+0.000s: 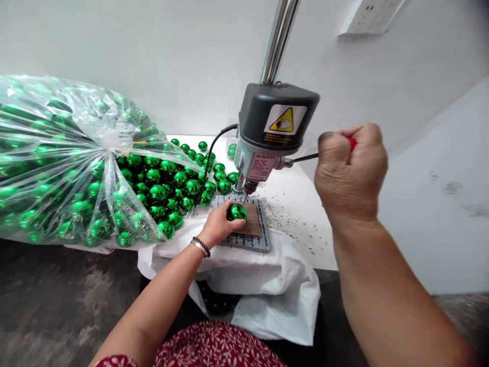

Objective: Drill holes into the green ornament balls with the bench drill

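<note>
A shiny green ball (237,212) sits on a brown board (252,222) over the grey slotted base (263,243) of a small bench drill (280,117). My left hand (222,223) is closed around the ball from its left side, thumb in front. Just above the ball is the thin drill bit (246,198); I cannot tell whether it touches. On the right, my right hand (350,168) is wrapped around the red-ended drill lever (311,157) in a fist, and most of the grip is hidden.
A large clear plastic bag (110,142) of green balls lies at left, with loose green balls (219,176) beside the drill. Dark shavings litter the white table (305,204). A white sack (267,290) with green balls inside hangs at the front edge. A black cable (216,140) runs left.
</note>
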`<state>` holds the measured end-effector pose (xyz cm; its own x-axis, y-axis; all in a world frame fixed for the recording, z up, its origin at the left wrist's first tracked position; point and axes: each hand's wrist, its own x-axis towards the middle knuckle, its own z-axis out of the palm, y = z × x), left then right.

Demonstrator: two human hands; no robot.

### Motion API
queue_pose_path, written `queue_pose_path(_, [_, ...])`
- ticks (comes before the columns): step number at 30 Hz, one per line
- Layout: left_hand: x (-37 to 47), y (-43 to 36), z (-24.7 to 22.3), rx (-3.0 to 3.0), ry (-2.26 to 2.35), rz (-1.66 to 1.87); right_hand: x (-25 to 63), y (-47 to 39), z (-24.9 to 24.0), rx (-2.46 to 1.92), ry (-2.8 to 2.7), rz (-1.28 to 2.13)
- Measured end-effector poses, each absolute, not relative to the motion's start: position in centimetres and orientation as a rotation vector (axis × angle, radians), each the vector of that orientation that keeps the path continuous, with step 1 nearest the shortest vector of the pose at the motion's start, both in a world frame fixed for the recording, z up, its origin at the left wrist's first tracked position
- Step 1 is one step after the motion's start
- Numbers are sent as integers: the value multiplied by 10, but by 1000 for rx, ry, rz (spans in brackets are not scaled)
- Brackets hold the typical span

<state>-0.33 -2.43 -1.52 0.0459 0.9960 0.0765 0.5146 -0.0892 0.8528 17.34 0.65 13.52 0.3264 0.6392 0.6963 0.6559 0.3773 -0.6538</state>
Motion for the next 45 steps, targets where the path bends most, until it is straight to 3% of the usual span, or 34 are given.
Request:
queue_pose_path(9, [-58, -81, 10, 1764, 1335, 489, 171, 11, 131, -1257, -1312, -127])
queue_pose_path(15, [-83, -35, 21, 1863, 1894, 785, 173, 12, 131, -1259, -1333, -155])
queue_pose_path(18, [-93, -3, 29, 1944, 2280, 582, 175, 14, 127, -1236, -1351, -199])
queue_pose_path(24, [-97, 22, 28, 1961, 2302, 202, 173, 12, 124, -1201, -1324, -161])
queue_pose_path(27, [-99, 20, 30, 1894, 2330, 311, 171, 9, 123, -1149, -1303, -114])
queue_pose_path(30, [-99, 8, 39, 1784, 2220, 751, 172, 9, 122, -1137, -1315, -74])
queue_pose_path(34, [-88, -16, 47, 1213, 1525, 1236, 172, 8, 123, -1161, -1325, -61])
queue_pose_path(39, [-63, -32, 25, 761, 1000, 1312, 168, 5, 125, -1163, -1295, -39])
queue_pose_path(45, [-38, -24, 0, 787, 1189, 1157, 170, 7, 122, -1085, -1305, -66])
